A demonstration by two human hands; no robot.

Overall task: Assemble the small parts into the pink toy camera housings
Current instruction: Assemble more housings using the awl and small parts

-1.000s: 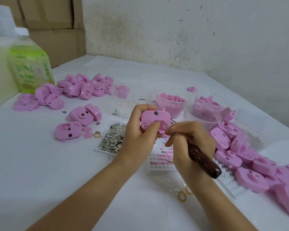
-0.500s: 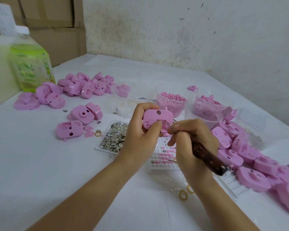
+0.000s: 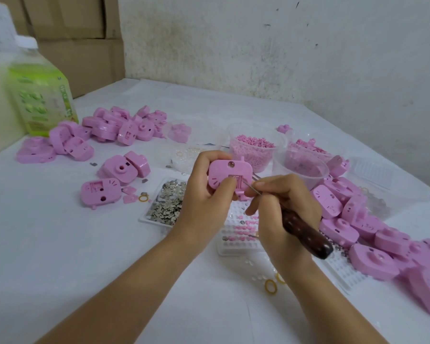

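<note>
My left hand [image 3: 204, 194] grips a pink toy camera housing [image 3: 227, 173] above the table, inner side facing me, thumb pressed beside its square recess. My right hand [image 3: 283, 207] is closed on a pick tool with a dark wooden handle [image 3: 305, 234]; its thin metal tip touches the recess in the housing. Under my hands lies a white grid tray [image 3: 233, 247] with small pink and metal parts. A flat tray of small silvery metal pieces [image 3: 166, 204] sits left of it.
Piles of pink housings lie at the back left [image 3: 114, 127] and along the right [image 3: 372, 234]. Clear tubs hold pink pellets [image 3: 255, 147] and pink parts [image 3: 301, 165]. A green bottle [image 3: 39, 95] stands far left. Yellow rings [image 3: 270, 286] lie near my right wrist.
Both hands with the housing and tool have shifted very slightly; the tool tip stays at the recess. The view has crept a little.
</note>
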